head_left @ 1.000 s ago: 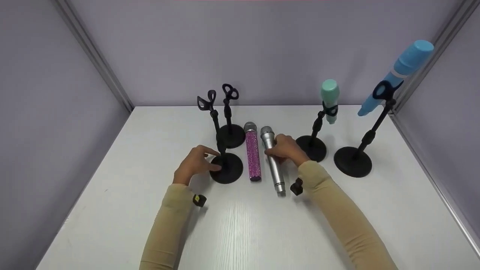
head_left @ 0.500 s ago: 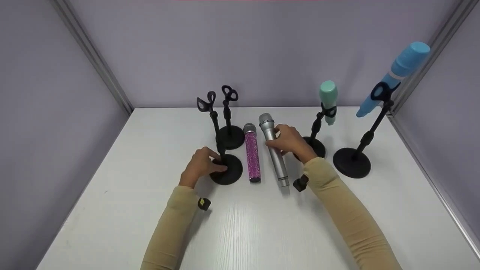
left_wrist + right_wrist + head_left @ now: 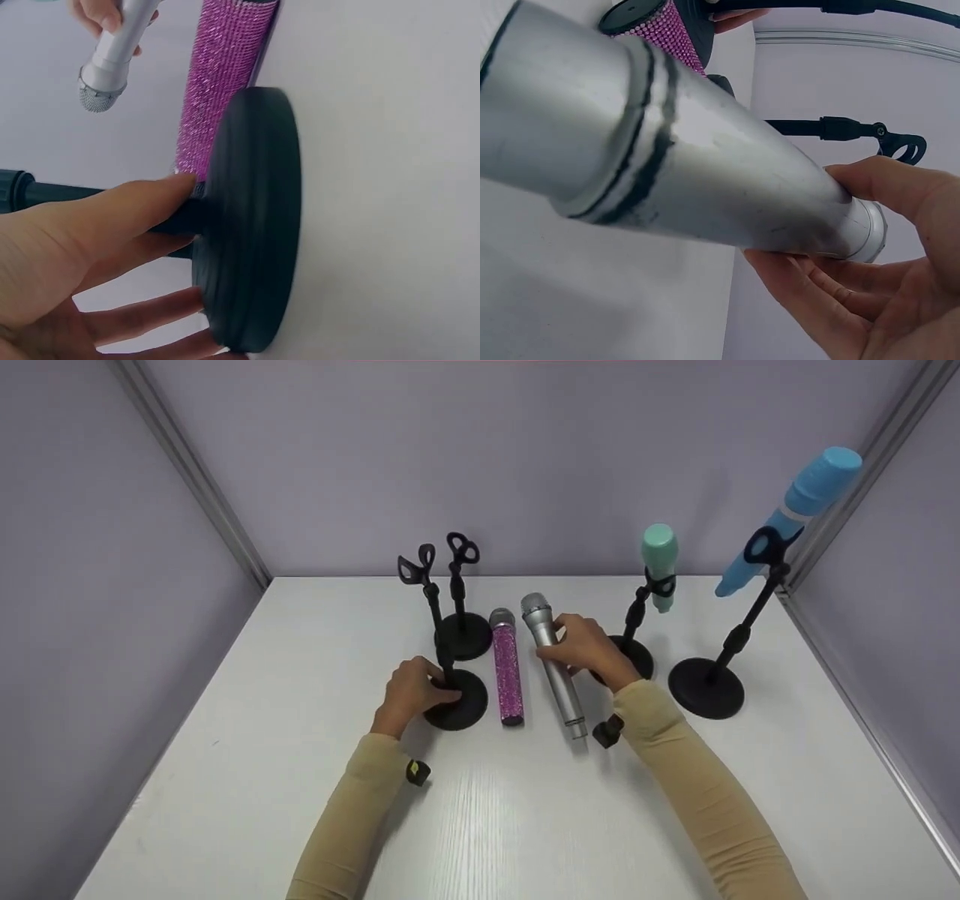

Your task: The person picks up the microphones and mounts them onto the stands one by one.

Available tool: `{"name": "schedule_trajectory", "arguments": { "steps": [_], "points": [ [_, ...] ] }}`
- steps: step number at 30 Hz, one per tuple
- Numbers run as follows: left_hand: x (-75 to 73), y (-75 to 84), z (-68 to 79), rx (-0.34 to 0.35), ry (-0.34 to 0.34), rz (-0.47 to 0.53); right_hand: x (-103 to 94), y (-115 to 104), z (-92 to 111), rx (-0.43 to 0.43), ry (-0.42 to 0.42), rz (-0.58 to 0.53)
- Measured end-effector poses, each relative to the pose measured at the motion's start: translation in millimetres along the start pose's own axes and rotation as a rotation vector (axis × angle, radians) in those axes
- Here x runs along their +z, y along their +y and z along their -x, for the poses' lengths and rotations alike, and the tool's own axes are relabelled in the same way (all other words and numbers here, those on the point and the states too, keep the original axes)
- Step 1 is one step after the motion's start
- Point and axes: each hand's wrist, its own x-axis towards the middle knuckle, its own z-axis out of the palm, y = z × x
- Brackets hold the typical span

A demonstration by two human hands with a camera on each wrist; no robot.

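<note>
A tan sleeve (image 3: 349, 817) comes in from about 7 o'clock, and the person's left grip (image 3: 409, 691) is pinched around the post of the front stand (image 3: 466, 709), right down by its round black base. From the left wrist view you get the thumb lying along the post and some other fingers by the base. Rear stand (image 3: 466, 639) is at 12 o'clock from it, pretty much the same kind of thing, clip loops up top on both of those 2.

Next over, at 3 o'clock, a sparkly purple microphone (image 3: 508, 671) lies on the white tabletop (image 3: 480, 832), head at 12, tail at 6.

Then there's the silver microphone (image 3: 561, 684), held up off the tabletop, head at 11 o'clock, tail at 5. The right grip (image 3: 589, 649) is clamped on its body, thumb on 1 side, fingers on the other.

Past that, a mint microphone (image 3: 660, 551) sits in the short stand (image 3: 636, 611), head at 12. Furthest right is the tall stand (image 3: 705, 690), with a blue microphone (image 3: 817, 487) slanted in its clip, head toward 1 o'clock, tail toward 7.
</note>
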Motion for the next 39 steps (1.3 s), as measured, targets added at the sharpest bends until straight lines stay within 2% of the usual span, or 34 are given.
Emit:
{"name": "schedule_trajectory", "arguments": {
  "steps": [4,10,20,26,30,39],
  "points": [
    [2.3,1.7,-1.3,0.022,0.019,-0.008,-1.1,3,2,0.004,0.002,0.012],
    [0.6,0.2,-2.1,0.064,0.006,-0.006,-5.4,6,3,-0.01,-0.001,0.023],
    [-7.8,-7.4,-4.9,0.184,-0.125,0.057,-11.6,3,3,-0.024,0.015,0.038],
    [-3.9,-14.2,-7.7,0.264,-0.19,0.081,-11.1,1,3,-0.041,0.041,0.032],
    [-1.3,-16.0,-7.4,0.27,-0.208,0.099,-11.2,-1,4,-0.073,0.077,0.016],
    [-0.4,-14.2,-9.1,0.273,-0.174,0.074,-19.4,-15,6,-0.182,0.146,-0.037]
  ]
}}
